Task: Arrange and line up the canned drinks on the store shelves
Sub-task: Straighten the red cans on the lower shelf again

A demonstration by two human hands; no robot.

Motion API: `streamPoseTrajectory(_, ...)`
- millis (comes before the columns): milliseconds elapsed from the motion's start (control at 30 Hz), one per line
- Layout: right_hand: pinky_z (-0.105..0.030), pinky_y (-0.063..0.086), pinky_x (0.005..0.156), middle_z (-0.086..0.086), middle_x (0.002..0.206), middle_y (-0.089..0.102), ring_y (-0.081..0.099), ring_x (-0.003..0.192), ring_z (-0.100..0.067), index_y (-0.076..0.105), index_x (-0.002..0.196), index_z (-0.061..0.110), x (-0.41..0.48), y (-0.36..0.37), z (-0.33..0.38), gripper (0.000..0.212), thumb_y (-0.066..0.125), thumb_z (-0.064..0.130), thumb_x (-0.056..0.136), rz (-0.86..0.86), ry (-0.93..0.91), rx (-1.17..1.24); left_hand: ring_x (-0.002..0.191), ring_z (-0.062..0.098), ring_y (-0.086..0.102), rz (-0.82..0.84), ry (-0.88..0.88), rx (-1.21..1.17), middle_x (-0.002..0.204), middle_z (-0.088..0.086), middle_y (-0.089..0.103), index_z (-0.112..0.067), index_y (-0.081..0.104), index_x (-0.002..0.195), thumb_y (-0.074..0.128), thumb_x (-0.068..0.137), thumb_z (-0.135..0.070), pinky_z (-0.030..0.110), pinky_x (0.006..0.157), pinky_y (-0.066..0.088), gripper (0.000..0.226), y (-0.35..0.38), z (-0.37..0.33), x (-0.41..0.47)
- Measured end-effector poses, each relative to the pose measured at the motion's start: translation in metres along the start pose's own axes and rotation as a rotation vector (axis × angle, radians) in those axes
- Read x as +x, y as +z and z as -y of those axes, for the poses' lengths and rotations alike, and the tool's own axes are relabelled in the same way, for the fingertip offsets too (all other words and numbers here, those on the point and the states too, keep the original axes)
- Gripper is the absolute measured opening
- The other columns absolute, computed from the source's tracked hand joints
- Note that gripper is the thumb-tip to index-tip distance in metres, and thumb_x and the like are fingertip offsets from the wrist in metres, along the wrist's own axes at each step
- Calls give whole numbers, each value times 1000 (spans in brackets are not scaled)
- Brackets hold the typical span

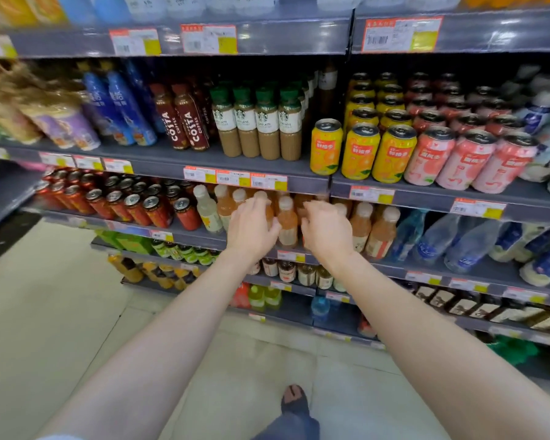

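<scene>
Orange juice bottles [379, 231] with white caps stand in rows on the shelf at waist height. My left hand [251, 225] reaches in among them, its fingers curled round one bottle and its thumb against the neighbouring bottle [288, 225]. My right hand [326, 228] is just to the right, blurred, with fingers bent over the bottles; what it holds is hidden. Yellow cans [361, 152] and pink cans [467, 161] stand in rows on the shelf above. Red cans [154, 209] fill the left of the same shelf as the bottles.
Coffee bottles [258, 128] and blue bottles [124, 109] stand on the upper shelf to the left. Clear water bottles [438, 239] lie right of the juice. Price tags line each shelf edge [315, 185]. Lower shelves hold more drinks; pale floor tiles [61, 296] lie below.
</scene>
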State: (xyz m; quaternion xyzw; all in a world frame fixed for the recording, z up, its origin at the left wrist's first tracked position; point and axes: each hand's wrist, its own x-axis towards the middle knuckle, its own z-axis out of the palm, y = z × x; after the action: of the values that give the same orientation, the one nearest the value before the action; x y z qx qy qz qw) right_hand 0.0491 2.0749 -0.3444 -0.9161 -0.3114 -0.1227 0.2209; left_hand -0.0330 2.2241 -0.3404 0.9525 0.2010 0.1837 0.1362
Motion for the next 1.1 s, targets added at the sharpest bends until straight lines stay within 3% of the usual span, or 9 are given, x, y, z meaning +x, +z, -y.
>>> streamPoseTrajectory(167,-36,52,65,-5,100,66,65,90,-28,65,103,14,-19,31,42,14,60,15,91,101,-56,53,112,31,61,84,-150,88,122,8,63,-14,57,132,59,94,-38,42,90,50,45,-12,67,-32)
streamPoseTrajectory(333,-42,57,83,-5,116,67,63,109,-25,66,121,14,-15,65,92,27,60,18,95,170,-70,81,112,31,62,95,-276,89,126,9,62,-14,55,137,57,95,-40,45,92,53,49,-28,140,-41)
streamPoseTrajectory(467,-42,55,89,-6,122,66,60,116,-28,63,127,14,-3,101,146,32,58,20,97,215,-62,106,113,31,62,93,-330,69,125,9,62,-12,56,136,58,95,-39,44,91,53,49,-39,207,-36)
streamPoseTrajectory(600,-41,54,86,-7,124,64,61,113,-30,60,126,14,11,141,207,30,57,26,98,301,-6,114,118,33,59,120,-364,40,128,11,61,-13,56,134,58,95,-35,44,94,49,45,-49,276,-29)
streamPoseTrajectory(833,-40,52,97,-9,136,62,60,121,-30,54,141,14,43,205,287,47,59,32,98,329,214,273,111,34,60,161,-399,33,125,12,60,-12,56,128,56,96,-36,45,89,52,40,-65,380,-14)
streamPoseTrajectory(1000,-44,56,89,-12,119,70,67,107,-32,53,143,13,62,244,311,51,61,34,97,338,364,342,109,32,61,174,-435,-57,121,9,62,-14,58,125,57,95,-38,43,89,52,39,-63,424,2)
streamPoseTrajectory(1100,-43,55,91,-16,123,69,66,109,-34,53,142,11,72,265,314,52,61,34,97,347,438,349,111,33,61,196,-456,-114,121,8,63,-14,57,124,57,96,-39,44,89,52,38,-57,440,14)
